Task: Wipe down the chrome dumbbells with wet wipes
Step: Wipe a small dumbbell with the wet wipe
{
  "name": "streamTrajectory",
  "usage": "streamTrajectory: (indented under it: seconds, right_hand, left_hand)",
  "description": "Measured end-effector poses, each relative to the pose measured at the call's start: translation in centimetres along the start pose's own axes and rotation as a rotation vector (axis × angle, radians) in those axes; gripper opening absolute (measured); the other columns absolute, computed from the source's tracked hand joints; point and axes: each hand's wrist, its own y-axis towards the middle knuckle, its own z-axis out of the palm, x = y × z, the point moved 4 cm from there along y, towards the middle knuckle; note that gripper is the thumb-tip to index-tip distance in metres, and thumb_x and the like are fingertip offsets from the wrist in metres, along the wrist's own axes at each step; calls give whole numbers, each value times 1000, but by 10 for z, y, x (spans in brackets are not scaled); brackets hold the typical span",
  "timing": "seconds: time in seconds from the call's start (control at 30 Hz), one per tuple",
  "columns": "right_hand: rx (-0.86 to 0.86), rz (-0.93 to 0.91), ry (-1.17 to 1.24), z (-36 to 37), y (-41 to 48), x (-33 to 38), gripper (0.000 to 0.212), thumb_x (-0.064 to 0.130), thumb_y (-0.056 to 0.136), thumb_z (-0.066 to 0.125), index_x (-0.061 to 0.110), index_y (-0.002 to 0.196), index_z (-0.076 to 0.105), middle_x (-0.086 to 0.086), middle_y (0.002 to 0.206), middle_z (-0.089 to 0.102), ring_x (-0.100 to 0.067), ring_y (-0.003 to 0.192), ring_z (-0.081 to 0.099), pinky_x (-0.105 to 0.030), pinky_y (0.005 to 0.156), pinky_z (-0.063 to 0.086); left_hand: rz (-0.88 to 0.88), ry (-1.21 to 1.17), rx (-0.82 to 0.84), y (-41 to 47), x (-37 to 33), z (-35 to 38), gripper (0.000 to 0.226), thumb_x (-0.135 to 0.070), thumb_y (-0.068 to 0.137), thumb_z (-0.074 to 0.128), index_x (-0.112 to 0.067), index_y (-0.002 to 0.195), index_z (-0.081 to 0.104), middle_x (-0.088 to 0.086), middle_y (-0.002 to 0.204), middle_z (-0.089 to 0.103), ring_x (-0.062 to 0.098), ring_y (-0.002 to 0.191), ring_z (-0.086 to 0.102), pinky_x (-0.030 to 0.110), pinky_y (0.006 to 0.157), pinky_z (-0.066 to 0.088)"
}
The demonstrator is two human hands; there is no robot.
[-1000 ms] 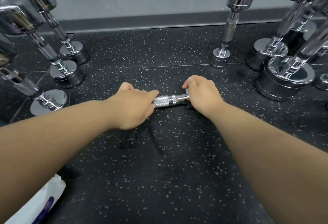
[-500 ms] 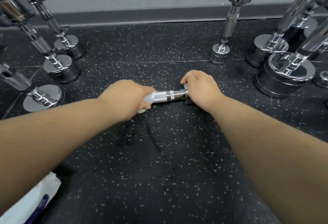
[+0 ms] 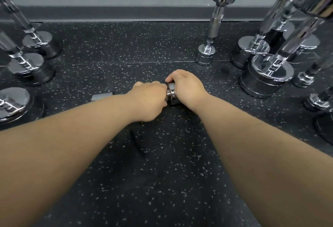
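Observation:
A small chrome dumbbell lies on its side on the black speckled floor (image 3: 162, 172). Its left head (image 3: 101, 97) shows beside my left forearm, and its right head (image 3: 171, 91) shows between my hands. My left hand (image 3: 147, 99) is curled over the handle, right up against the right head, and hides the handle. No wet wipe shows under that hand. My right hand (image 3: 187, 88) grips the right head from above.
Chrome dumbbells stand on end on both sides: three at the left (image 3: 30, 68), several larger ones at the right (image 3: 266, 79), and a slim one (image 3: 207, 55) at the back. A grey wall with a dark baseboard (image 3: 126, 14) closes the far side.
My left hand slid right along the handle from the left end to the right head, uncovering the left head. The white wipe edge under it and the packet at lower left are out of sight.

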Motion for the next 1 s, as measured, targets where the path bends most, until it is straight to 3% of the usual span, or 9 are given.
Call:
streamTrajectory:
  seconds: [0.1,0.2,0.27,0.37,0.47,0.57,0.63,0.8,1.0]
  right_hand:
    - [22,-8,7,-5,-10,-3,36,24,99,30,30,100,65,2,115,58,-27,111,49,-45,98,43]
    - [9,36,-57,-11,-27,-13,31,29,101,24,33,97,55,2,107,51,-26,108,43,-41,98,38]
    - [-61,58,-215,-16,-46,-16,29,40,102,27,24,106,51,0,103,47,-29,109,43,-41,95,40]
    - [-43,259,-175,-19,-68,-16,54,53,101,25,9,117,52,-12,111,60,-32,101,59,-39,88,49]
    - [78,452,172,-17,-83,-10,39,39,104,31,6,114,50,-25,103,67,-34,84,69,-43,75,61]
    - [172,637,645,-23,-93,-8,31,38,105,39,8,108,48,-23,87,62,-30,72,66,-32,49,58]
    - [207,646,799,-23,-93,-9,28,30,106,41,7,101,55,-18,83,64,-26,69,64,-32,43,56]
    - [218,584,639,-20,-75,-28,31,27,103,42,5,103,63,-19,81,71,-25,60,71,-29,48,58]
    - [241,507,582,-23,-72,-29,31,16,102,37,0,102,63,-23,87,72,-29,72,72,-31,65,61]
  left_hand:
    - [38,120,-7,-26,22,-2,13,-38,102,43,-26,99,40,-8,96,48,16,91,46,36,95,35]
    - [3,492,32,-58,43,-6,23,-46,104,31,-26,111,40,-10,105,50,14,107,42,36,109,25]
    - [-45,559,83,-71,47,-9,27,-48,103,32,-27,115,43,-11,109,51,14,111,40,36,103,27]
    - [-123,145,-33,-70,28,-24,25,-48,98,50,-33,116,55,-3,102,55,19,107,43,36,90,33]
    - [-164,-334,-228,-64,-6,-42,22,-27,101,49,-24,117,64,3,103,66,23,94,58,33,77,45]
    - [-121,-300,-73,-53,-38,-27,22,-13,92,54,-17,113,61,4,102,65,24,86,58,32,64,42]
    - [-138,-310,32,-47,-45,-12,29,-18,87,57,-19,116,52,1,98,60,21,82,54,30,59,35]
    - [-229,-53,30,-17,-50,-16,33,-35,81,70,-21,103,49,-4,81,50,17,72,50,29,55,36]
    - [-222,-69,7,-21,-34,-22,42,-54,71,71,-30,98,50,-10,81,54,16,76,52,26,54,32]
